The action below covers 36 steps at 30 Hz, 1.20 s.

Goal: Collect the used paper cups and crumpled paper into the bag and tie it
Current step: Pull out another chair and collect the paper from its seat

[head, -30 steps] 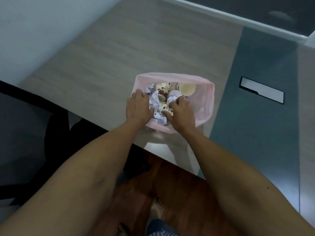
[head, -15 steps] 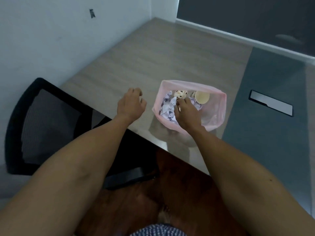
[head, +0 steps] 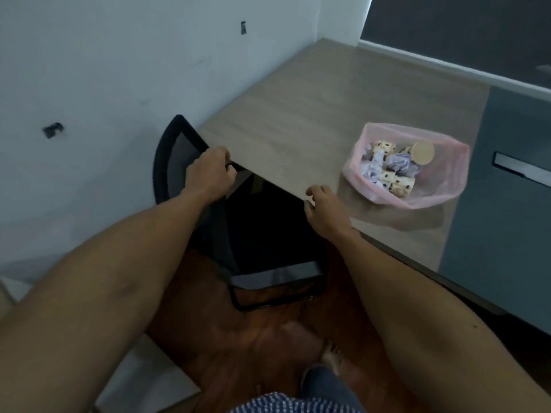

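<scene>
1. Both hands have left the pink plastic bag [head: 408, 192] since the earlier frames: the left hand [head: 208, 177] has swung out to the top edge of a black mesh office chair [head: 179, 162], and the right hand [head: 323, 205] has drawn back to the near edge of the surface [head: 298, 114].

2. The left hand's fingers curl over the chair's backrest rim, gripping it. The right hand's fingers lie loosely bent and slightly apart on the surface edge, holding nothing.

3. The bag stands open-mouthed on the surface, to the right of the right hand and apart from it. Inside are spotted paper cups [head: 387, 177], crumpled paper [head: 401, 166] and one plain cup [head: 422, 152] showing a round end.

4. Judged from this, collecting looks done or nearly so; no loose cups or paper show on the visible surface. Tying has not begun: the rim is spread wide.

5. The next move on the bag calls for both hands to return, gather the thin rim together above the contents and knot it, without tipping the light bag.

6. Hard to make out: the chair seat is lost in shadow under the surface; the scene is dim and softly blurred; whether the bag has handles cannot be told; the surface's right end is cut off by the frame.
</scene>
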Available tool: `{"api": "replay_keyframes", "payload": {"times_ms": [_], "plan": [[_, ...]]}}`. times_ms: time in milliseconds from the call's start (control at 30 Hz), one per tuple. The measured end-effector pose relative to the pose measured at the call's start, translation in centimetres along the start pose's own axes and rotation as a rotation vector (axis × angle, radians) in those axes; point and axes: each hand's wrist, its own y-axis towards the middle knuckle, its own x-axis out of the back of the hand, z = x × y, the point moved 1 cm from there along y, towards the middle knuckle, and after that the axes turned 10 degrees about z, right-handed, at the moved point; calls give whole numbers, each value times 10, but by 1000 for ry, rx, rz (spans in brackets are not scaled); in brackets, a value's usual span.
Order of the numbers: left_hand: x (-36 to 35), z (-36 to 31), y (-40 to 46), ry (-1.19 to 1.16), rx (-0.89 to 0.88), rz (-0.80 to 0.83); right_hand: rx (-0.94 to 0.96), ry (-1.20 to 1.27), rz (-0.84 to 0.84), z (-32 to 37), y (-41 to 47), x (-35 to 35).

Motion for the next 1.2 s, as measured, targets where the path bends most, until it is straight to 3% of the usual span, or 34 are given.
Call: {"api": "replay_keyframes", "payload": {"times_ms": [233, 533, 733, 933, 1200], "plan": [[18, 104, -34, 40, 70, 14, 67, -31, 306, 89, -31, -80], [4, 170, -16, 6, 103, 32, 127, -46, 508, 157, -10, -155], [-8, 188, 21, -121, 141, -5, 119, -77, 468, 173, 10, -190], [-15, 183, 46, -445, 333, 1, 125, -135, 445, 185, 14, -196], [-16, 146, 29, -430, 372, 136, 123, -175, 473, 158, -8, -174]]}}
